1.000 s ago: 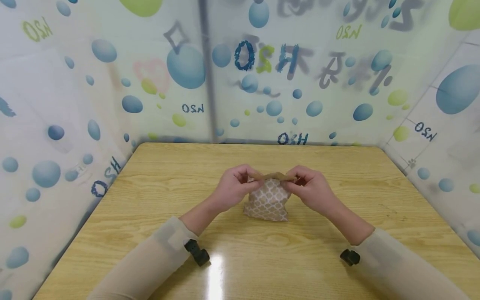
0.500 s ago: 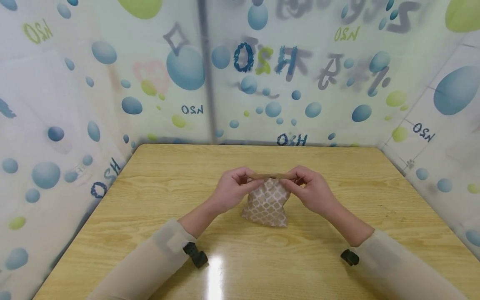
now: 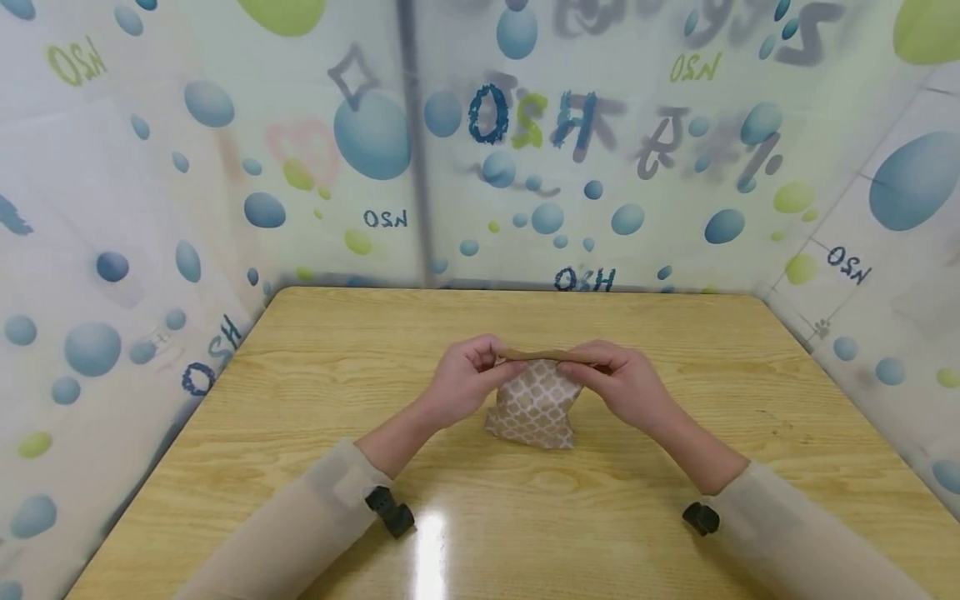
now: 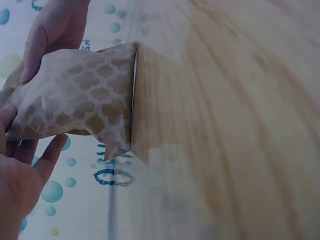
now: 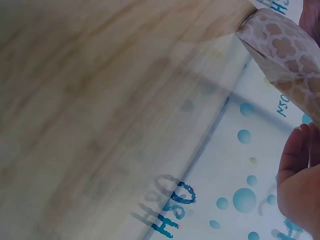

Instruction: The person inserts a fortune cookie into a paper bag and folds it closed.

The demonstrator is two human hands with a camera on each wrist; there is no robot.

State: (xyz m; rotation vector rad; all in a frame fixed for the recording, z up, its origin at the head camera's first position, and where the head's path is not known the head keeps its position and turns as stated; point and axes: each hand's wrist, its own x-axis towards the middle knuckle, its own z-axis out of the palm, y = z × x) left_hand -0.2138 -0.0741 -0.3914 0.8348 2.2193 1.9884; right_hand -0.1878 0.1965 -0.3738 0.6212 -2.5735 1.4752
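A brown paper bag (image 3: 534,404) with a white lattice pattern stands at the middle of the wooden table, its top edge folded over into a plain brown band. My left hand (image 3: 467,379) pinches the left end of that fold between thumb and fingers. At the right end, my right hand (image 3: 618,379) pinches the same fold, thumb in front and fingers behind. The left wrist view shows the bag (image 4: 95,92) from the side, its bottom edge at the tabletop. Only part of the bag (image 5: 287,47) appears in the right wrist view, above the right hand (image 5: 302,175).
The glossy wooden table (image 3: 337,350) reflects a bright light near its front. Printed curtains (image 3: 637,125) with blue and green dots enclose the back and both sides. A dark wrist camera (image 3: 390,510) sits at the left cuff, another wrist camera (image 3: 701,517) at the right.
The folded top has flattened into a straighter band. The right fingers have shifted inward along the fold, and the bag's lower part has swung slightly. Both hands stay on the bag.
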